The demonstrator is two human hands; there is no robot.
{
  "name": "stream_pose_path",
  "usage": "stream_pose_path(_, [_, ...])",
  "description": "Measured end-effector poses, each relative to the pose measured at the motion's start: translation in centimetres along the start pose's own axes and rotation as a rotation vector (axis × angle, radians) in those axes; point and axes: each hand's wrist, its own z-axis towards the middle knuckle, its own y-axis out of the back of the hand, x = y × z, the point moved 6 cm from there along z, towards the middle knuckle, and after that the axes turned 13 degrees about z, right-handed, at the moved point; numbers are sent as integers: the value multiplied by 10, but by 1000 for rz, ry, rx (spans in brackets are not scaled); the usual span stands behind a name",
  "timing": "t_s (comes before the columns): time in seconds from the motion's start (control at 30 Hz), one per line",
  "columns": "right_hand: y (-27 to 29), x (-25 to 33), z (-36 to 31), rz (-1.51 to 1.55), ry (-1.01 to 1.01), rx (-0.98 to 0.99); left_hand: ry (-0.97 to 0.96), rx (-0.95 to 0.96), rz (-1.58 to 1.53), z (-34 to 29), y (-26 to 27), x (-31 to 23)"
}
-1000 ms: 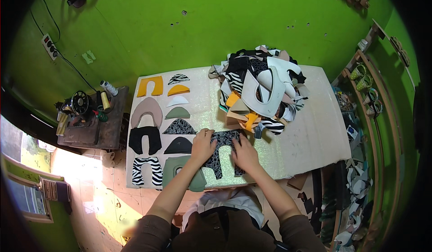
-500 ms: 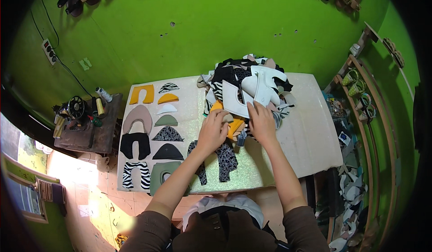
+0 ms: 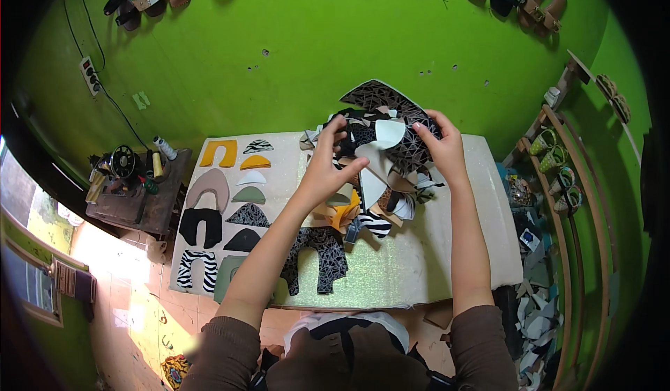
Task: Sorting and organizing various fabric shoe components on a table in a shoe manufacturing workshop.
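Observation:
In the head view a loose pile of cut material scraps [image 3: 380,199] lies on the table in front of me, in white, black, mustard, beige and zebra stripe. My right hand [image 3: 444,150] is closed at the pile's right side, pinching a large black piece with pale lines [image 3: 412,143] between thumb and fingers. That piece rises at the back of the pile, its edge curved. My left hand [image 3: 329,164] is open over the left side, fingers and thumb apart, beside a white piece [image 3: 389,134]. A U-shaped black patterned piece [image 3: 322,251] lies near my left forearm.
Two columns of sorted pieces, U-shaped ones like the zebra piece [image 3: 197,271] and half-moons like the mustard one [image 3: 255,162], lie on the table [image 3: 488,230] at left. A sewing machine [image 3: 120,164] stands far left. A wooden rack with shoes [image 3: 551,153] and scraps [image 3: 537,321] are at right.
My hands have moved up and apart. The white pieces on top of the pile have shifted, and the large black patterned piece is now raised in my right hand. The view has tilted upward slightly.

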Motion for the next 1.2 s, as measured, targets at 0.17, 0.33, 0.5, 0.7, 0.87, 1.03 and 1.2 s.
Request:
stream_pose_path(0.17, [-4, 17, 3, -82, -25, 234, -28, -209, 198, 12, 24, -19])
stream_pose_path(0.33, [-30, -1, -25, -1, -288, 528, 143, 15, -9, -13, 6, 1])
stream_pose_path(0.5, [-46, -50, -68, 186, -375, 458, 481, 75, -209, -99, -3, 76])
stream_pose_path(0.7, [-87, -94, -155, 320, -346, 278, 701, -68, -320, -184, 8, 119])
stream_pose_path(0.87, [-122, -123, -197, 103, -391, 338, 861, -58, -126, -217, 31, 150])
stream_pose_path(1.03, [-132, -136, -197, -120, -324, 282, 847, 104, 131, -222, 36, 169])
stream_pose_path(1.2, [-151, -109, -195, -138, -254, 286, 823, 161, 55, -233, 44, 177])
